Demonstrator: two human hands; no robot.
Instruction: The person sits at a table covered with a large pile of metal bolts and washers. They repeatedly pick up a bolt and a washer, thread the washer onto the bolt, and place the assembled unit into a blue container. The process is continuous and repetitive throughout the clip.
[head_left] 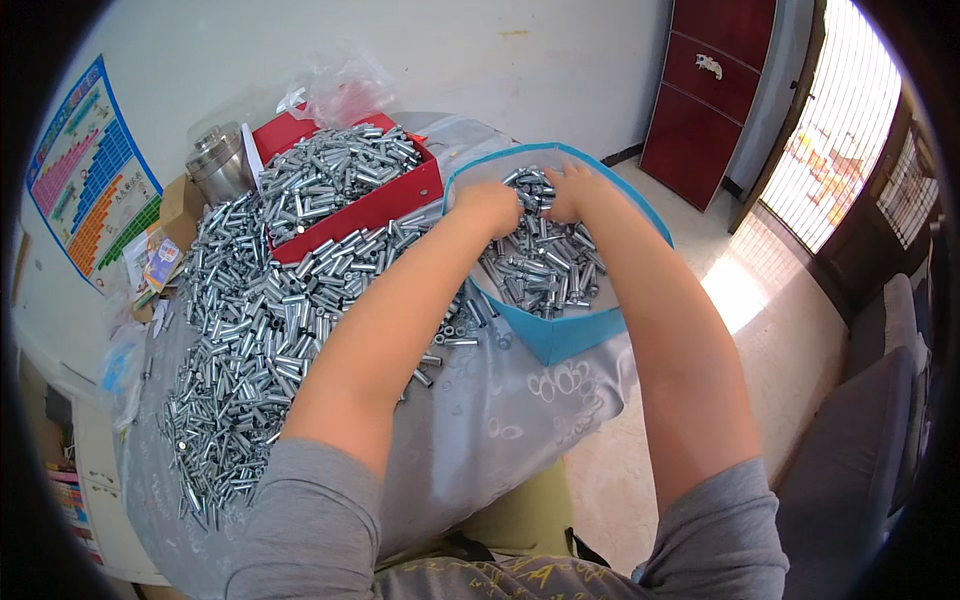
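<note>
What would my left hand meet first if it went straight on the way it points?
Your left hand would likely meet the metal tubes right in front of it, inside the blue box, though exact depth is unclear.

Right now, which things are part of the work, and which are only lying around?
Belonging, apparently: blue bin; metal pieces inside; left hand; right hand; loose metal pile; red box of pieces.
Probably lying around: metal canister; cardboard box; clear plastic bag.

Wall poster (92, 178), dark sofa (848, 440)
</note>
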